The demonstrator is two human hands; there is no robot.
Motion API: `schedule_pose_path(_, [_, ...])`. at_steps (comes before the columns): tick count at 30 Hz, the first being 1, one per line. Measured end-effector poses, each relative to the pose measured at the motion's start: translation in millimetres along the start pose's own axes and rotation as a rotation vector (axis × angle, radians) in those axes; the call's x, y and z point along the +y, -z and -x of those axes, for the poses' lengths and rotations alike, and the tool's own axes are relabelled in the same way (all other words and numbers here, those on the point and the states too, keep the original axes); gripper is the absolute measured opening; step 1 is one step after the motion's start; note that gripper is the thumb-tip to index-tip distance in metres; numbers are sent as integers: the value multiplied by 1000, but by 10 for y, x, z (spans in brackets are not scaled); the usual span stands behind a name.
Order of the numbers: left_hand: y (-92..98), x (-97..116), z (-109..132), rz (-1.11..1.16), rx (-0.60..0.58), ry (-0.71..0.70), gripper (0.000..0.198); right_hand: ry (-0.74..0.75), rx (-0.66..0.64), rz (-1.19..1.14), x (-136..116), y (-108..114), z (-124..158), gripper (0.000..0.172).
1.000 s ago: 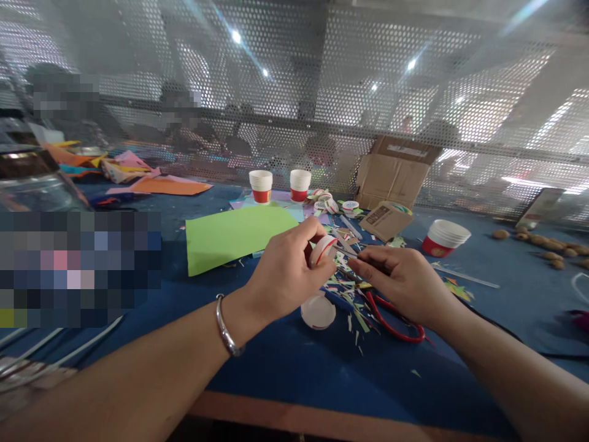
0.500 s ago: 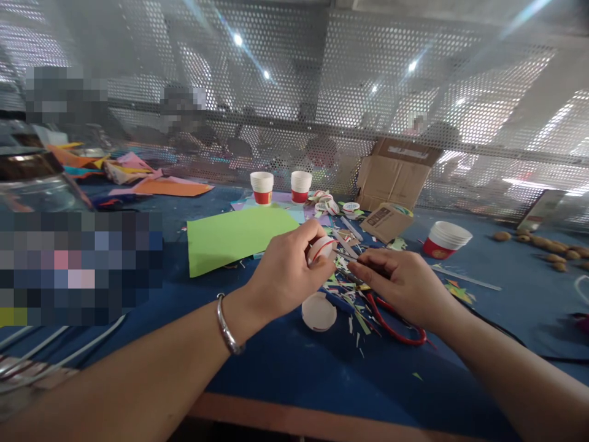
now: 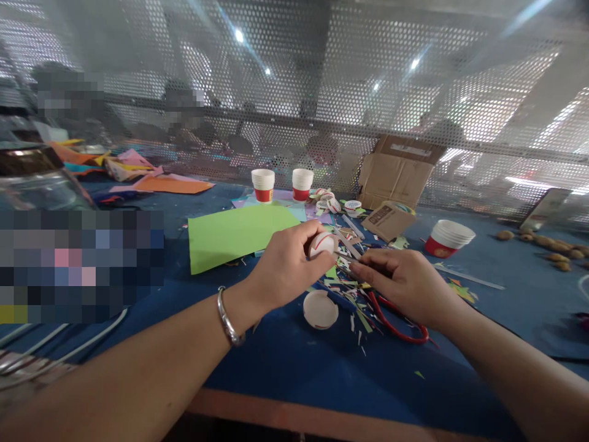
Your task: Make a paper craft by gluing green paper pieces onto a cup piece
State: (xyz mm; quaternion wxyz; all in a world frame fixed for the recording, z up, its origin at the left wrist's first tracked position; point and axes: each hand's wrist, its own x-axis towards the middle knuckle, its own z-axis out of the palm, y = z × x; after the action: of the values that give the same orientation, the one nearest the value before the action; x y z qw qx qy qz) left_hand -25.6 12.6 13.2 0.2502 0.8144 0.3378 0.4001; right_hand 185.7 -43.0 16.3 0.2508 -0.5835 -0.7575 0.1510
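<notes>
A flat green paper sheet [image 3: 234, 236] lies on the blue worktop [image 3: 285, 362]. The left hand [image 3: 280, 270] has its grip clenched on a small white red-striped paper cup piece [image 3: 322, 244], raised above the worktop. Just right of it, the right hand [image 3: 405, 282] pinches a thin dark tool [image 3: 348, 256] whose long axis points left at the piece.

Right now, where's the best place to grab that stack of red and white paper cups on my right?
Around the white wall under the rims of the stack of cups, coming from its left side with your right hand, probably. It stands upright, mouth up, widest at the top.
</notes>
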Motion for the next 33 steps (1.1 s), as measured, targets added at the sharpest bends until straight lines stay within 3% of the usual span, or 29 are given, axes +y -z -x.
schedule_pose_path(4, [12, -16, -7, 174, -53, 77, 13, 2, -20, 4, 6, 7, 3, 43])
schedule_pose_path(10, [42, 15, -40, 504, -255, 314, 36, 13, 8, 62, 9, 15, 22, 43])
schedule_pose_path(24, [132, -140, -159, 786, -473, 573, 44, 70, 87, 219, 26, 33, 25, 37])
schedule_pose_path(28, [140, -188, -177, 875, -474, 578, 41, 89, 118, 224, 42, 57, 15, 36])
schedule_pose_path(33, [151, -212, -166, 859, -472, 396, 38, 45, 119, 112, 60, 136, 11, 38])
